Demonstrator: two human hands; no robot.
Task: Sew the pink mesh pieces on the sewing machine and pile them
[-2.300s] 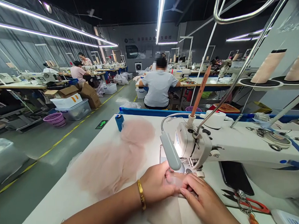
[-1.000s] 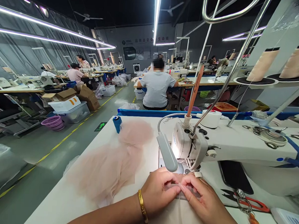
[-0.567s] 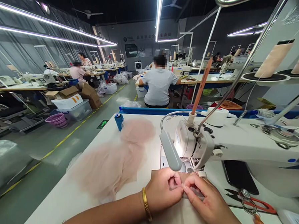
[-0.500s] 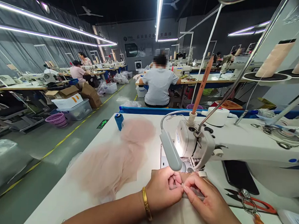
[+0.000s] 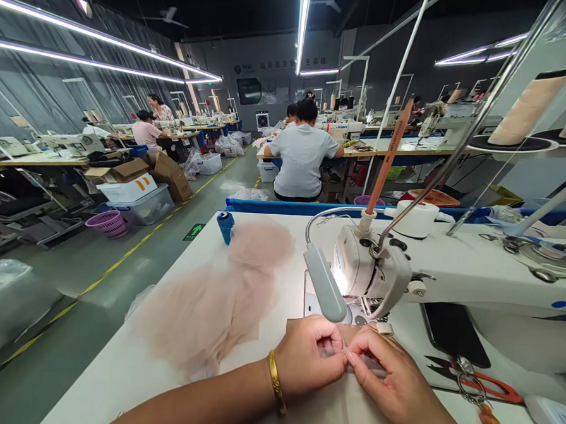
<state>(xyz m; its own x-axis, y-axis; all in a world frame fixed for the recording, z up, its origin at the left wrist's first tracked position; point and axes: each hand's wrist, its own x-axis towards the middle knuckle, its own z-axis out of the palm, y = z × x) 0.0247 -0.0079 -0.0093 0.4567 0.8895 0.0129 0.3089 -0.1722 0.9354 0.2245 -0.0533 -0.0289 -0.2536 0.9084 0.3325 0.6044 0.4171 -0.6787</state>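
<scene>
My left hand (image 5: 311, 356), with a gold bangle at the wrist, pinches the edge of a pale, sheer fabric (image 5: 341, 408). Right beside it, my right hand (image 5: 383, 369) pinches the same edge, and the fingertips of both nearly touch. From there the fabric hangs down toward me, its lower part cut off by the frame. Just beyond the hands stands the white sewing machine (image 5: 354, 257), its grey lamp (image 5: 325, 287) lighting the needle area. The needle itself is hard to make out.
Pink sheer fabric (image 5: 202, 309) lies heaped on the white table (image 5: 108, 380) at left, near a blue thread spool (image 5: 224, 226). A phone (image 5: 454, 333) and orange-handled snips (image 5: 492, 386) lie at right. Ahead, a person in a light shirt (image 5: 302, 159) sits at another table.
My left fingers have uncurled slightly at the fabric edge. Both hands stay in nearly the same place, and the view has shifted a little.
</scene>
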